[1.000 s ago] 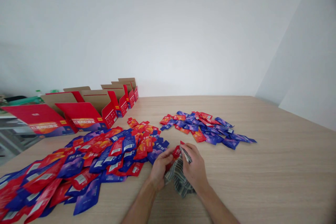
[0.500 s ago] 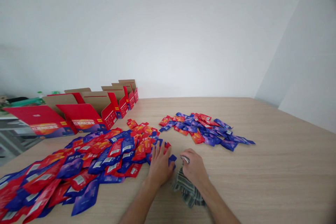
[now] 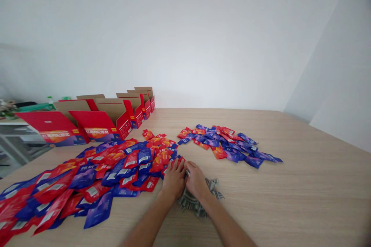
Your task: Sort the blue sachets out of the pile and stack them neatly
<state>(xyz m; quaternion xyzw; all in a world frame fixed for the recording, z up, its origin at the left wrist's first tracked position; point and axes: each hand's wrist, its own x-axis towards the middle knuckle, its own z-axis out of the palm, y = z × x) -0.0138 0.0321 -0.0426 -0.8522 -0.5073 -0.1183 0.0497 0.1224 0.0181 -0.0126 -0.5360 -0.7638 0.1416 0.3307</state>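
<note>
My left hand (image 3: 174, 179) lies with its fingers stretched over the right end of a large pile of red and blue pouches (image 3: 113, 173). Against its thumb side, my right hand (image 3: 197, 182) is closed on a striped grey-green cloth (image 3: 193, 205), which spreads out below and to the right of it on the table. A small whitish bit shows by the right fingers; I cannot make out what it is. The right fingertips are partly hidden behind the left hand.
A smaller heap of red and blue pouches (image 3: 228, 142) lies farther back on the wooden table (image 3: 304, 185). Several open red cardboard boxes (image 3: 100, 127) stand in a row at the back left. A white wall (image 3: 203, 38) rises behind the table.
My right hand has moved left with the cloth, up against my left hand. The left hand has stayed on the pouches. The view has shifted slightly.
</note>
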